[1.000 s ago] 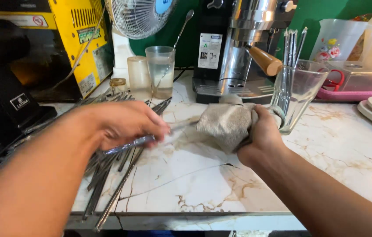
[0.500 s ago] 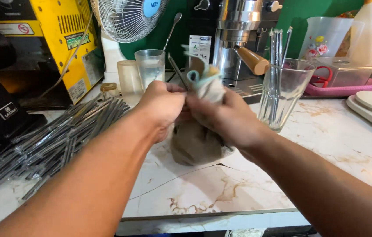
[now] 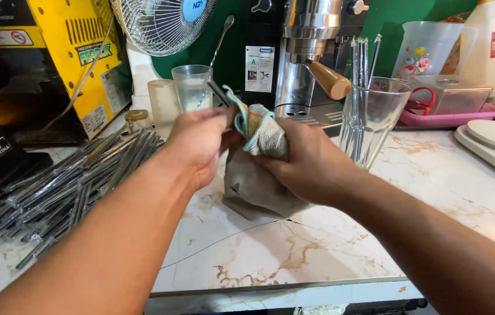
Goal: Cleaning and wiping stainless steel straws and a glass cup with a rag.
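We have both hands up over the white marble counter (image 3: 434, 192) — our right hand (image 3: 308, 166) is bunched tight around a grey-brown cloth with a pale green edge (image 3: 259, 175), and our left hand (image 3: 200, 143) has its fingers pinched on the end of a thin dark metal straw (image 3: 219, 93) that pokes out of the top of the cloth. Most of the straw's length is hidden inside the folds, so we cannot tell how far in it sits.

To wipe it well, we judge the right hand should squeeze firmly all round the straw while the left draws it through in one straight line, with a slight twist so every side meets the cloth. Keeping the straw straight matters, since a thin tube may bend if pulled at an angle.

Just to the right stands a tall clear glass tumbler (image 3: 370, 125) with several metal straws upright in it, close to the right knuckles — a careless elbow could tip it. To our left lies a loose heap of long metal straws (image 3: 66, 186) on the counter, well apart from the hands.
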